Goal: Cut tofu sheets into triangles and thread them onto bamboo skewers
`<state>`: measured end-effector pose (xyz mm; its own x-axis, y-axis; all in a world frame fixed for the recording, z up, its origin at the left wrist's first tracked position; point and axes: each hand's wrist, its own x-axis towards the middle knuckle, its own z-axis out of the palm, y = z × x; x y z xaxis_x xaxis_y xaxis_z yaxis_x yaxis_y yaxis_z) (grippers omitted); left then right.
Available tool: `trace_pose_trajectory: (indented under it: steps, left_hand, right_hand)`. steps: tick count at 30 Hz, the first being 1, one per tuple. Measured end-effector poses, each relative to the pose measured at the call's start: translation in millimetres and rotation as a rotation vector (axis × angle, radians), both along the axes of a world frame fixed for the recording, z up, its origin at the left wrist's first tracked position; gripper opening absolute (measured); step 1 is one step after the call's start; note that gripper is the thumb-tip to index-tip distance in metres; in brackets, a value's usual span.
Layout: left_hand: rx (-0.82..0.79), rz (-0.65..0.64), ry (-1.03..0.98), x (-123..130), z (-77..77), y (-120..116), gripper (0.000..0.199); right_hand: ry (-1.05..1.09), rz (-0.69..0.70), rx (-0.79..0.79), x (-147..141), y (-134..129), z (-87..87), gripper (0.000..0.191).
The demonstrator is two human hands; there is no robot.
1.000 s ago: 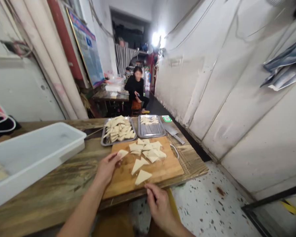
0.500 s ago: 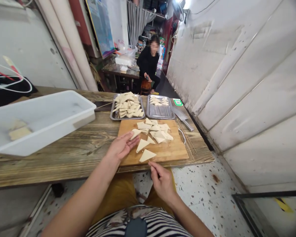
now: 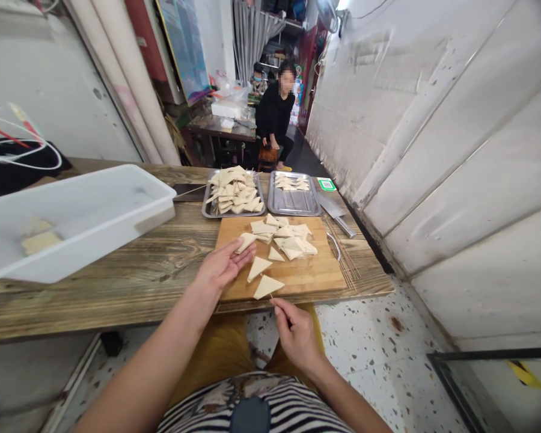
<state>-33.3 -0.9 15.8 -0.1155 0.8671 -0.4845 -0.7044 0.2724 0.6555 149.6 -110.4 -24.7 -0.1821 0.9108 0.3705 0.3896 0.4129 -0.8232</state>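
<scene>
My left hand [image 3: 223,264] holds a pale triangular slice [image 3: 246,242] between thumb and fingers over the left part of a wooden cutting board [image 3: 315,279]. At the board's front edge, my right hand [image 3: 297,331] pinches the end of a thin skewer [image 3: 272,295]. Two triangular slices, a front one [image 3: 269,287] and one behind it [image 3: 258,268], are threaded on that skewer. A loose heap of slices [image 3: 293,245] lies at the back of the board, with a small piece [image 3: 276,254] in front of it.
Behind the board stand a tray [image 3: 205,210] heaped with skewered slices and another tray [image 3: 293,209] with fewer. Bare skewers [image 3: 349,264] and a cleaver [image 3: 336,213] lie right. A white bin [image 3: 94,225] stands left. A seated person [image 3: 275,111] is in the background.
Both hands keep their holds, with hardly any movement. The slice in my left hand is tilted slightly differently. The seated person has shifted posture, and the view has moved a little.
</scene>
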Motion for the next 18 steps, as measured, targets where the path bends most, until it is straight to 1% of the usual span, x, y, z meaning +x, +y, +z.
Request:
trace_pose_trajectory:
  steps: [7, 18]
  left_hand:
    - [0.022, 0.009, 0.005, 3.2, 0.4, -0.6, 0.007]
    - [0.024, -0.009, -0.007, 6.2, 0.1, -2.1, 0.008]
  right_hand:
    - [0.008, -0.009, 0.009, 0.5, -1.2, 4.0, 0.026]
    - [0.006, -0.021, -0.012, 0.9, 0.3, 4.0, 0.026]
